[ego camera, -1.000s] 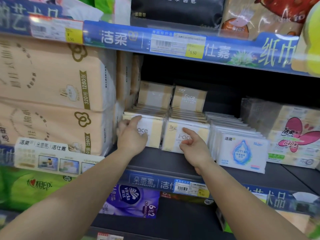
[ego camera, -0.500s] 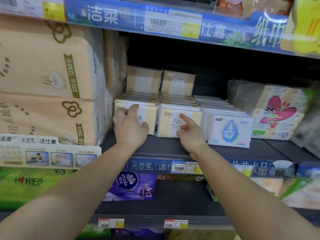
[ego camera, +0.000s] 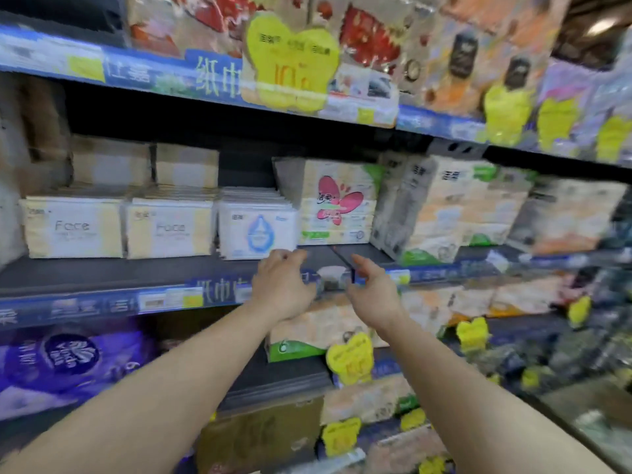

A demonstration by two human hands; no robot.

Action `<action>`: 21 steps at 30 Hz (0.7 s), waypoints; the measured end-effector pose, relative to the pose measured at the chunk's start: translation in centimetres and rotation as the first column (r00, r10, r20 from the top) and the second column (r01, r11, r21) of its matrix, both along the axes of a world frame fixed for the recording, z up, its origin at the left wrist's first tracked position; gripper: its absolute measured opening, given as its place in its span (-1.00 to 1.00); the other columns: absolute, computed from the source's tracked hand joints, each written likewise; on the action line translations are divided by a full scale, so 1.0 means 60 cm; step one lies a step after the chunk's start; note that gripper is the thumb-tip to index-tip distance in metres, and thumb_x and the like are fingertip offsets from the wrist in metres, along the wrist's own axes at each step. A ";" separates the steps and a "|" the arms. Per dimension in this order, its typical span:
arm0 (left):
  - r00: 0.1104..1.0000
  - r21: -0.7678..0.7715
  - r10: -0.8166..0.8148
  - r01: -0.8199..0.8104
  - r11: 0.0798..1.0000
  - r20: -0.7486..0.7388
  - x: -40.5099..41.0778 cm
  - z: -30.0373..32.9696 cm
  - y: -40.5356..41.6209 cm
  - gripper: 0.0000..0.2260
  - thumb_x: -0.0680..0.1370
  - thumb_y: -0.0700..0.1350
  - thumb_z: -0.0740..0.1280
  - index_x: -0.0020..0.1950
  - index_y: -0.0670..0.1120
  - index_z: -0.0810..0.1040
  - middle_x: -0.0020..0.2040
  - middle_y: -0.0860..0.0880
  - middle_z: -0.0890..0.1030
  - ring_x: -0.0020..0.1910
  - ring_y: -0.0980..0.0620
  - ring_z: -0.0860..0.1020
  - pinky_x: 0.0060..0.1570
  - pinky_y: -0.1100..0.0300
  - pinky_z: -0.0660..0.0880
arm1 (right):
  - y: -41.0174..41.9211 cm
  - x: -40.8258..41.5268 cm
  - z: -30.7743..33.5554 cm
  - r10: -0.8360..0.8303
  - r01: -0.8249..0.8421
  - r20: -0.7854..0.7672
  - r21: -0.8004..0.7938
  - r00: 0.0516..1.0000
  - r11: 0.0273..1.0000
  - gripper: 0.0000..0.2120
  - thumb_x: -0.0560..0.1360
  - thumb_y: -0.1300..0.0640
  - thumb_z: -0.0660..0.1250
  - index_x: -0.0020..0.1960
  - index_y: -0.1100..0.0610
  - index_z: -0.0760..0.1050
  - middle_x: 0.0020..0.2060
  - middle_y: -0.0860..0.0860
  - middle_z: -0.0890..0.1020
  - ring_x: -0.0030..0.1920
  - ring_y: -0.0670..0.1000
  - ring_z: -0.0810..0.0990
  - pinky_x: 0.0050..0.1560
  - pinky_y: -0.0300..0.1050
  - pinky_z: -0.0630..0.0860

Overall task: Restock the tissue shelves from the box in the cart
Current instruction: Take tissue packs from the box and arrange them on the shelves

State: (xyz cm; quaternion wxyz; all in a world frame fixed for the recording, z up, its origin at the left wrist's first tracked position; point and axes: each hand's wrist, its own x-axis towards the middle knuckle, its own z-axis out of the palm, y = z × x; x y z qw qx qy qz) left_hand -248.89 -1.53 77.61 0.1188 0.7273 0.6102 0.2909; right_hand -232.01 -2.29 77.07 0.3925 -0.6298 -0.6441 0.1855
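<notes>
Two rows of cream "Face" tissue packs stand on the dark middle shelf, with a row of white packs bearing a blue drop to their right. My left hand and my right hand hover in front of the shelf's edge, right of those rows, both empty with loosely curled fingers. They touch no pack. The view is blurred. The cart and box are out of sight.
A pack with a pink butterfly and larger wrapped tissue bundles fill the shelf to the right. Yellow price tags hang from the shelf rails. Purple packs sit on the shelf below at the left.
My hands have left the fronts of the "Face" packs and moved right along the shelf edge. The view has swung right and blurred.
</notes>
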 end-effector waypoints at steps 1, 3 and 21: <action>0.996 -0.014 -0.056 0.055 0.998 -0.063 0.060 -0.005 -0.010 -0.45 0.51 0.10 0.32 0.48 0.08 0.26 0.43 -0.07 0.29 0.40 -0.17 0.26 0.33 0.03 0.27 | -0.020 0.060 -0.002 -0.041 0.043 0.095 -0.017 0.995 0.999 -0.48 0.57 0.13 0.28 0.49 -0.01 0.25 0.36 0.13 0.43 0.26 0.13 0.48 0.14 -0.08 0.45; 0.972 -0.042 -0.156 0.151 0.988 -0.176 0.180 -0.015 -0.030 -0.41 0.50 0.18 0.29 0.49 0.07 0.24 0.44 -0.07 0.30 0.41 -0.15 0.28 0.32 0.01 0.28 | -0.064 0.172 -0.009 -0.136 0.152 0.276 -0.036 0.951 0.988 -0.45 0.56 0.02 0.28 0.51 -0.06 0.21 0.30 0.16 0.49 0.24 0.18 0.49 0.16 -0.03 0.49; 0.667 -0.086 -0.631 0.657 0.749 -0.397 0.893 -0.125 -0.055 -0.41 0.52 0.18 0.26 0.50 0.06 0.19 0.48 -0.07 0.24 0.46 -0.15 0.20 0.42 -0.08 0.17 | -0.229 0.792 -0.137 -0.538 0.711 0.593 -0.086 0.600 0.698 -0.45 0.54 -0.03 0.22 0.50 -0.15 0.16 0.41 0.06 0.31 0.40 0.15 0.23 0.32 0.09 0.32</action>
